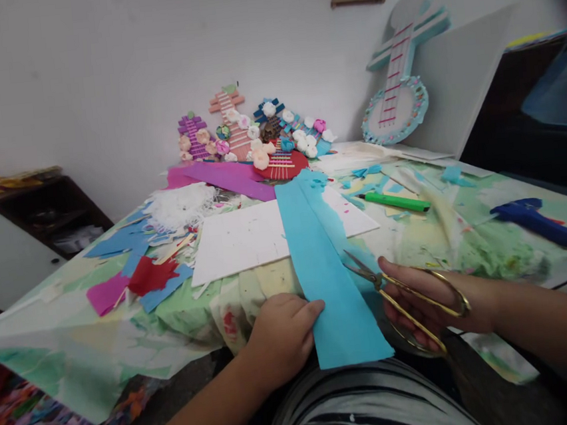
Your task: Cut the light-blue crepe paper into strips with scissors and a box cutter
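Observation:
A long strip of turquoise crepe paper [331, 288] runs from the table down over its front edge towards my lap. My left hand [287, 326] pinches the strip's left edge, thumb on top and the other fingers beneath. In my right hand [417, 300] is a pair of gold-handled scissors [377, 280], its blades slightly apart. The blade tips are at the right edge of the strip; whether they touch it I cannot tell. Under the strip's far part lies a white board [240, 236] on the table.
A green cutter [397, 202] and a blue glue gun [540, 221] with a cord lie to the right. Paper scraps [154, 275] and white shredded paper [182, 205] are on the left. Decorated small guitars [232, 124] stand along the wall; a larger one [394, 88] leans at the back right.

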{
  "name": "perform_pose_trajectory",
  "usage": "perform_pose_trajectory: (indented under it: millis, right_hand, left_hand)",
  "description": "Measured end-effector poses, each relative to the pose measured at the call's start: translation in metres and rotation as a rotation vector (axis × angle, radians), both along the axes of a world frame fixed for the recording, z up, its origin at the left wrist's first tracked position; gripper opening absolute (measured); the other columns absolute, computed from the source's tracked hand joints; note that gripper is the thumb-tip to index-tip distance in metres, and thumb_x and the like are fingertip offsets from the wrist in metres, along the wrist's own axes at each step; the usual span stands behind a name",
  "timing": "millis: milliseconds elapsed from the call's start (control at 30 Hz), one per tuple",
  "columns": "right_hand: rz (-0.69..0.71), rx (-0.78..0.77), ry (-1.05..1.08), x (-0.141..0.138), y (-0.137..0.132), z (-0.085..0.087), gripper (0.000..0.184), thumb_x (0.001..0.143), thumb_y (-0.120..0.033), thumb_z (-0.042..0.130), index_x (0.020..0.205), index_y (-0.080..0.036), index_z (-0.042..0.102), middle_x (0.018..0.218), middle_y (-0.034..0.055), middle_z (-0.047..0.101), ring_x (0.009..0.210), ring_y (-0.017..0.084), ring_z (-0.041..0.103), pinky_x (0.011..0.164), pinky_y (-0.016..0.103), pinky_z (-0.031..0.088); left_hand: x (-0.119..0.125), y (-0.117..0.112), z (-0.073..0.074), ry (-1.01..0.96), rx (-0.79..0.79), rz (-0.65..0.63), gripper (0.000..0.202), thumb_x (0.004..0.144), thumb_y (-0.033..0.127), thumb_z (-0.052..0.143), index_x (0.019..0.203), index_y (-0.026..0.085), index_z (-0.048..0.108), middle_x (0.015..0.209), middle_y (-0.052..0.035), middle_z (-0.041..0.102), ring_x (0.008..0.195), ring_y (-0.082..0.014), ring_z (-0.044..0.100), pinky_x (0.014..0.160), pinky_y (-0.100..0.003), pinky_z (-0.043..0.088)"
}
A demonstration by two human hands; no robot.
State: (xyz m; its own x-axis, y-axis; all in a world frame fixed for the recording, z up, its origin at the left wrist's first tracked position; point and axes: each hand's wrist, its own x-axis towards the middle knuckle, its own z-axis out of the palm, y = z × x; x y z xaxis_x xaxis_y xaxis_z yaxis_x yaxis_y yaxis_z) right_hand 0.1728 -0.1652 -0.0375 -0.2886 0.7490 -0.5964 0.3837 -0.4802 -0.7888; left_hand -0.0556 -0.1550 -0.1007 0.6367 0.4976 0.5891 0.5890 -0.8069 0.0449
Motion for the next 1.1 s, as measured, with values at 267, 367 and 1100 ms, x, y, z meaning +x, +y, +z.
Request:
perform_pose_trajectory:
  millis: [267,367,1100]
  right_hand:
    - [-0.089,-0.233,0.029,-0.006,-0.002,0.003,0.067,0.078,-0.065,0.011,0.051,-0.014,0.045,0.041,-0.0002,0.043,0.032,0.009,0.043,0.035,0.02,0.033]
    - [-0.093,-0.217,0.007,-0.008,0.004,-0.002,0.066,0.077,-0.066,0.013,0.052,-0.014,0.046,0.039,-0.0003,0.042,0.032,0.009,0.043,0.034,0.02,0.033]
    - [-0.076,-0.2,0.115,-0.018,0.017,-0.01,0.068,0.074,-0.07,0.016,0.051,-0.015,0.048,0.04,0.0008,0.042,0.034,0.011,0.044,0.038,0.024,0.036]
  left_hand:
    - [0.0,-0.003,0.002,-0.076,0.067,0.007,0.025,0.078,0.013,0.036,0.09,0.012,0.059,0.07,-0.007,0.063,0.064,-0.0172,0.056,0.057,-0.03,0.045]
    - [0.001,-0.002,0.002,-0.079,0.095,0.0,0.024,0.079,0.014,0.036,0.087,0.012,0.059,0.067,-0.0064,0.061,0.061,-0.0173,0.055,0.055,-0.03,0.044]
    - [-0.006,-0.002,0.015,-0.1,0.135,0.056,0.026,0.075,0.011,0.035,0.087,0.015,0.058,0.067,-0.0055,0.062,0.06,-0.0155,0.056,0.056,-0.028,0.045]
